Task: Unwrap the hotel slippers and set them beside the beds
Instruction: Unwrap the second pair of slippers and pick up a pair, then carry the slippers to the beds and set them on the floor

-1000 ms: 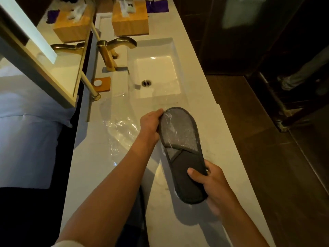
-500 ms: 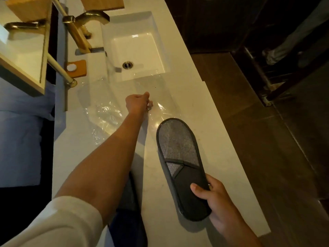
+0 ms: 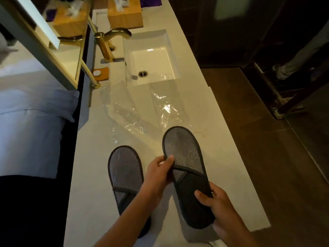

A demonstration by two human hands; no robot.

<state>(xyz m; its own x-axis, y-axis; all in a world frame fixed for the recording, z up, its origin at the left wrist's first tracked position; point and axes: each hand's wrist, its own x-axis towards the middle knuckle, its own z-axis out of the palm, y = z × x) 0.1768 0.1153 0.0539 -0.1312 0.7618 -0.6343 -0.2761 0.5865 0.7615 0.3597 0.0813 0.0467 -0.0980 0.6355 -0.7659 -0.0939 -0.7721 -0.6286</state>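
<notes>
Two grey slippers with dark trim are over the white vanity counter (image 3: 222, 148). One slipper (image 3: 185, 168) is held above the counter, toe pointing away. My left hand (image 3: 158, 175) pinches its left edge by the strap, and my right hand (image 3: 215, 202) grips its heel. The second slipper (image 3: 124, 173) lies flat on the counter to the left, its heel hidden under my left forearm. Clear plastic wrapping (image 3: 142, 111) lies crumpled and spread on the counter between the slippers and the sink (image 3: 151, 59).
A brass tap (image 3: 110, 40) stands left of the sink, with two wooden tissue boxes (image 3: 124, 16) behind. A small orange coaster (image 3: 101, 73) lies near a mirror frame (image 3: 58, 56). White bedding (image 3: 32, 122) is at left, dark wooden floor (image 3: 258, 139) at right, where someone's leg shows.
My left hand has left the plastic wrapping on the counter and come back to grip the held slipper's edge. The view has tilted so the second slipper shows fully.
</notes>
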